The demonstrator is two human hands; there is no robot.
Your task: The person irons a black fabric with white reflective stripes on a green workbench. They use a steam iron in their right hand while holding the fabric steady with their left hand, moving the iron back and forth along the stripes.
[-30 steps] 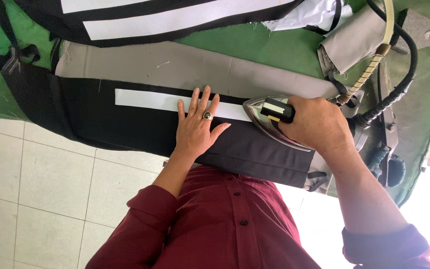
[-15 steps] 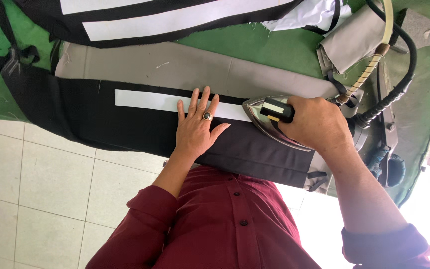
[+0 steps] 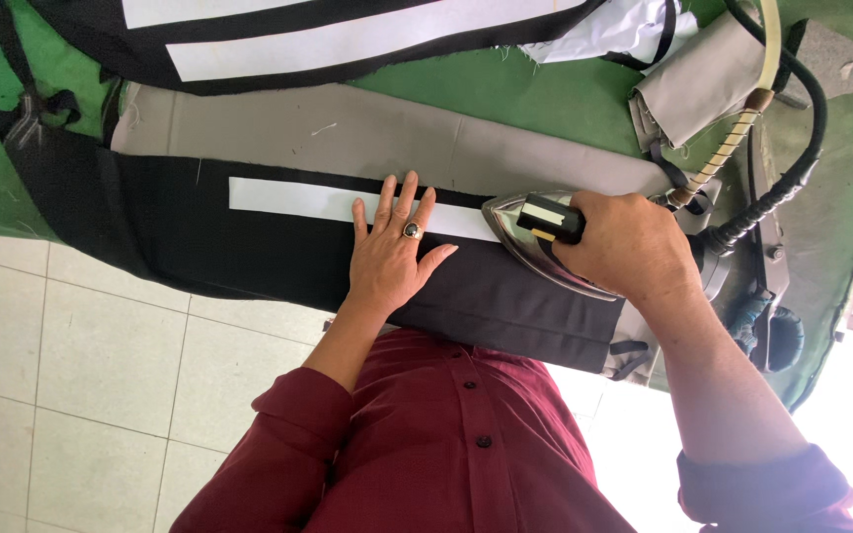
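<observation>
Right hand wrapped tight round iron handle, left hand spread flat on white strip, black fabric underneath.

At centre frame, the left hand (ring on one finger) lies flat on a white strip over black fabric; right of it, the right hand grips an iron.
</observation>
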